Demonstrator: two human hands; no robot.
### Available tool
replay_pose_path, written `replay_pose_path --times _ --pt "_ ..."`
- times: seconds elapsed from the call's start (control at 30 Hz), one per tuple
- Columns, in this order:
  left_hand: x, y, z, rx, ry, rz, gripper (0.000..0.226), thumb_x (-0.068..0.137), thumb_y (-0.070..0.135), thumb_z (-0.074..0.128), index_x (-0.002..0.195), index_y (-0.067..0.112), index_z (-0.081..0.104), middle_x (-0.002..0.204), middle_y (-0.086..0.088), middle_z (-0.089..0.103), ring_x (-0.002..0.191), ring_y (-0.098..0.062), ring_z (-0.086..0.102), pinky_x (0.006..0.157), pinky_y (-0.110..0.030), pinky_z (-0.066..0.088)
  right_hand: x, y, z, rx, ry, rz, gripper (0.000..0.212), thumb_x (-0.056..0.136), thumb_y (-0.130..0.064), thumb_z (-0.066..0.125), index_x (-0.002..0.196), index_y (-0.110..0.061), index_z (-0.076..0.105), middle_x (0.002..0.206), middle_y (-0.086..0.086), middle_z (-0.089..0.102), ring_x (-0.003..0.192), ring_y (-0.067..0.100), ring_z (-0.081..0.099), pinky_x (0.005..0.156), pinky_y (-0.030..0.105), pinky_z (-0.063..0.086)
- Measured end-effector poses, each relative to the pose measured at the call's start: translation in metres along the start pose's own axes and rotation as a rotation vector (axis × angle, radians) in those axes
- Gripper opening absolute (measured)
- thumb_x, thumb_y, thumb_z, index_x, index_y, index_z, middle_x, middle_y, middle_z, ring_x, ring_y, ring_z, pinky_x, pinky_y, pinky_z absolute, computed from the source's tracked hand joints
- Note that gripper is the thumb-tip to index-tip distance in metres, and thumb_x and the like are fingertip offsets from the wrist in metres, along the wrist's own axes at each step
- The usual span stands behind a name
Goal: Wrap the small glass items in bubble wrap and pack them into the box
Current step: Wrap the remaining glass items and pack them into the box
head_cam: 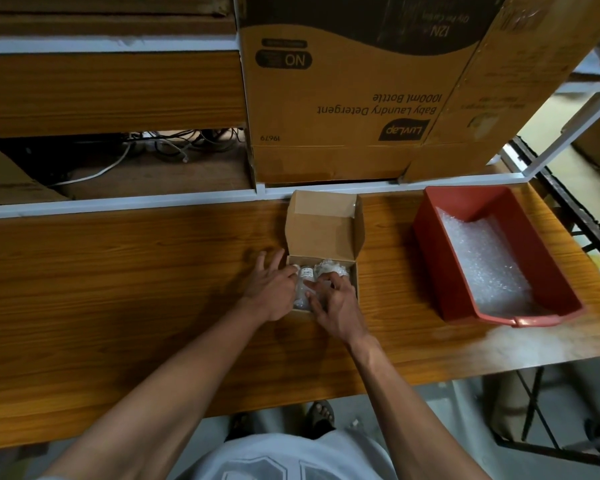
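Note:
A small cardboard box (326, 233) stands open on the wooden table, its lid flap raised at the back. Inside lie small glass items in bubble wrap: one bundle (331, 266) at the back right and a wrapped bottle with a white label (305, 273) in the middle. My left hand (269, 289) reaches in from the left, fingers spread, fingertips touching the wrapped bottle. My right hand (336, 303) comes in from the front right, fingers bent onto the wrapped bottle. Much of the box's inside is hidden by my hands.
A red plastic tub (430, 233) holding bubble wrap (482, 258) sits on the table to the right. A large detergent carton (343, 98) stands on the shelf behind the box. A white shelf rail (118, 202) runs along the table's back. Cables lie behind at left.

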State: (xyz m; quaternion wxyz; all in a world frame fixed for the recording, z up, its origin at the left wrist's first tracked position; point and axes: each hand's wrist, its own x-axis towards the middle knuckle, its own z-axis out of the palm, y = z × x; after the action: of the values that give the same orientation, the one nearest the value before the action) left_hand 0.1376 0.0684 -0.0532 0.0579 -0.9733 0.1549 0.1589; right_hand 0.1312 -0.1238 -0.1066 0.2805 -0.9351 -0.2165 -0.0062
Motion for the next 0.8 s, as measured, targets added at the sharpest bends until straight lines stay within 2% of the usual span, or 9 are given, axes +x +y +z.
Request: replay_pose_path --times 0.1,0.23,0.3,0.4,0.5,0.57,0.63,0.7,0.8 --pt "-0.002 -0.002 0.004 -0.015 0.048 -0.017 0.056 0.101 0.045 0.051 0.152 0.021 0.051 0.163 0.004 0.042 0.157 -0.037 0.014 0.120 -0.067 0.011 0.000 0.000 0.000 -0.018 -0.007 0.006 0.034 0.106 -0.042 0.055 0.133 -0.025 0.065 0.125 0.005 0.058 0.111 0.026 0.054 0.090 0.045 0.053" --pt "-0.002 0.001 0.005 -0.026 -0.047 -0.028 0.065 0.103 0.044 0.049 0.163 0.024 0.034 0.173 0.006 0.024 0.160 -0.040 0.001 0.122 -0.069 0.003 0.000 -0.002 0.000 -0.026 -0.020 0.014 0.037 0.106 -0.042 0.054 0.135 -0.024 0.066 0.126 0.005 0.059 0.113 0.027 0.055 0.093 0.043 0.052" --pt "0.000 0.008 -0.003 -0.024 -0.064 -0.043 0.061 0.103 0.038 0.049 0.161 0.022 0.039 0.171 0.004 0.029 0.160 -0.040 0.001 0.122 -0.068 0.001 0.000 -0.003 -0.001 -0.027 -0.026 0.016 0.038 0.106 -0.042 0.054 0.138 -0.026 0.066 0.125 0.004 0.061 0.112 0.025 0.054 0.093 0.042 0.051" --pt "-0.005 0.014 -0.011 -0.034 0.019 -0.056 0.048 0.100 0.034 0.055 0.147 0.023 0.056 0.159 0.002 0.046 0.155 -0.035 0.017 0.121 -0.064 0.011 0.001 -0.003 -0.003 -0.016 -0.016 0.015 0.037 0.105 -0.041 0.056 0.133 -0.021 0.070 0.124 0.004 0.064 0.112 0.024 0.055 0.093 0.045 0.053" --pt "-0.015 0.016 -0.007 -0.124 0.129 -0.047 0.050 0.099 0.033 0.057 0.148 0.022 0.052 0.155 0.002 0.049 0.149 -0.029 0.027 0.116 -0.059 0.020 -0.003 -0.004 -0.009 -0.035 0.086 0.053 0.033 0.100 -0.024 0.066 0.131 -0.015 0.070 0.127 0.006 0.064 0.113 0.024 0.055 0.092 0.044 0.054" --pt "-0.017 0.017 -0.003 -0.185 0.169 -0.033 0.055 0.100 0.032 0.056 0.154 0.024 0.045 0.158 0.003 0.046 0.148 -0.026 0.028 0.115 -0.055 0.022 -0.010 -0.006 -0.017 -0.125 0.122 0.146 0.041 0.096 -0.019 0.070 0.136 -0.016 0.066 0.133 0.008 0.060 0.115 0.027 0.054 0.090 0.041 0.052" --pt "-0.013 0.017 0.000 -0.226 0.183 -0.006 0.061 0.102 0.032 0.054 0.160 0.025 0.038 0.165 0.005 0.039 0.150 -0.023 0.024 0.116 -0.054 0.022 -0.014 -0.004 -0.025 -0.245 0.127 0.260 0.049 0.094 -0.027 0.073 0.141 -0.018 0.062 0.138 0.009 0.058 0.115 0.030 0.051 0.087 0.042 0.049" --pt "-0.007 0.018 -0.001 -0.233 0.154 0.031 0.063 0.104 0.033 0.050 0.163 0.026 0.032 0.171 0.007 0.029 0.152 -0.024 0.019 0.117 -0.055 0.023 -0.016 -0.003 -0.031 -0.316 0.064 0.343 0.060 0.094 -0.037 0.073 0.148 -0.020 0.056 0.145 0.008 0.055 0.116 0.033 0.047 0.086 0.046 0.047" --pt "0.004 0.023 -0.004 -0.207 0.040 0.081 0.061 0.108 0.039 0.041 0.166 0.028 0.026 0.175 0.010 0.017 0.154 -0.031 0.011 0.118 -0.056 0.020 -0.019 -0.003 -0.034 -0.373 -0.077 0.384 0.067 0.099 -0.045 0.063 0.160 -0.027 0.040 0.155 0.004 0.049 0.124 0.036 0.041 0.094 0.049 0.043"
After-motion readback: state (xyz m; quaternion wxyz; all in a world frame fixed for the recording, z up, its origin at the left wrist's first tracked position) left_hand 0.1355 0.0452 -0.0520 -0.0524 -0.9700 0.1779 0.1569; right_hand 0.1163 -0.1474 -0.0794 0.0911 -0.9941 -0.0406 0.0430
